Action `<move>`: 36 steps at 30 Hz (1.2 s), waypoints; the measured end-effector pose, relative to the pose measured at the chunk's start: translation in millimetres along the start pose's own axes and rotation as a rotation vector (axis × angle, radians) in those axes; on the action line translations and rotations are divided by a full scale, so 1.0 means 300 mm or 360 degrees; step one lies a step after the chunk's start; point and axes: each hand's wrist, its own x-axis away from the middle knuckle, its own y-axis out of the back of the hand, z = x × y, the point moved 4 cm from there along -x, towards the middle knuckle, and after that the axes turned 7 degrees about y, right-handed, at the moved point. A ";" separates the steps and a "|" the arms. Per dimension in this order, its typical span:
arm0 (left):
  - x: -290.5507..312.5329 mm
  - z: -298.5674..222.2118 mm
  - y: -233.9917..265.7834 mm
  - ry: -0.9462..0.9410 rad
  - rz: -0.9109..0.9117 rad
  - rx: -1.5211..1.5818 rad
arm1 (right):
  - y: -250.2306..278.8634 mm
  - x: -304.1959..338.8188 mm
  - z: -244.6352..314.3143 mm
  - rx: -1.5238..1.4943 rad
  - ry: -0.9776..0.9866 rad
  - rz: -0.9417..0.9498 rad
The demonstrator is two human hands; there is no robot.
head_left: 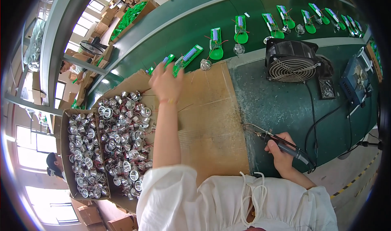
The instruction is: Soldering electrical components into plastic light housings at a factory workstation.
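My left hand (167,84) is stretched out over the belt's near edge, its fingers apart and slightly blurred. Partly hidden by the fingertips is a green plastic housing (168,59); whether they touch it I cannot tell. Just right of that hand lies another green housing (189,56) with a blue-violet cylinder in it. In my right hand (281,153) is a soldering iron (291,150), its thin metal tube and tip pointing left over the cardboard sheet (211,121). Silvery reflector cups (126,141) with red wires are heaped beside my left forearm.
Along the green conveyor belt (154,35) stand more green housings (216,43), several with a silvery cup beside them. A black fan (291,60) sits on the bench, near a blue soldering station (354,80). A cardboard box (83,157) of cups is at left. People work far left.
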 end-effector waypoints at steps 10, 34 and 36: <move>0.447 0.018 0.137 0.0149 0.0596 0.0550 | -0.028 0.009 0.010 0.0228 0.0262 -0.0101; 0.641 0.445 0.104 0.1808 -0.0267 0.1944 | -0.018 0.010 -0.012 0.0140 0.0324 -0.0120; 0.631 0.453 0.106 0.1759 -0.0296 0.1938 | -0.018 0.010 -0.008 0.0148 0.0322 -0.0128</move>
